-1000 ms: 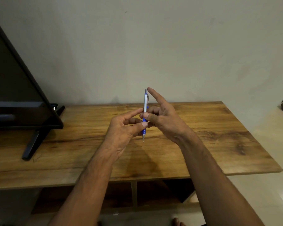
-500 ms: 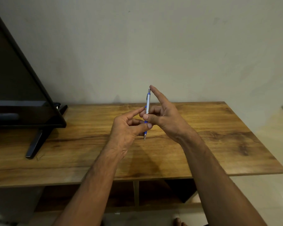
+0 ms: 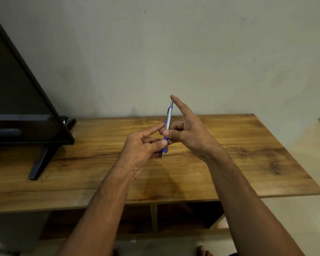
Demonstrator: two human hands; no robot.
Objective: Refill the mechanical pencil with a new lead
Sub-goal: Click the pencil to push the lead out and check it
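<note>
A silver mechanical pencil [image 3: 168, 119] with a blue grip stands nearly upright above the wooden table [image 3: 229, 163], tip pointing down and its metal cap end at the top. My left hand [image 3: 142, 148] pinches the blue grip near the tip between thumb and fingers. My right hand [image 3: 188, 132] holds the barrel's middle between thumb and curled fingers, while its index finger stretches straight up beside the pencil's top. No loose lead or lead case is visible.
A black flat screen [image 3: 22, 108] on a slanted stand leg [image 3: 39, 163] occupies the table's left end. A plain wall rises behind the table. Open shelf compartments [image 3: 174, 215] lie under the tabletop. The table's right edge borders a pale floor.
Both hands and the pencil stay almost in place. The pencil's top has tilted slightly to the right, and my right index finger is raised a little higher.
</note>
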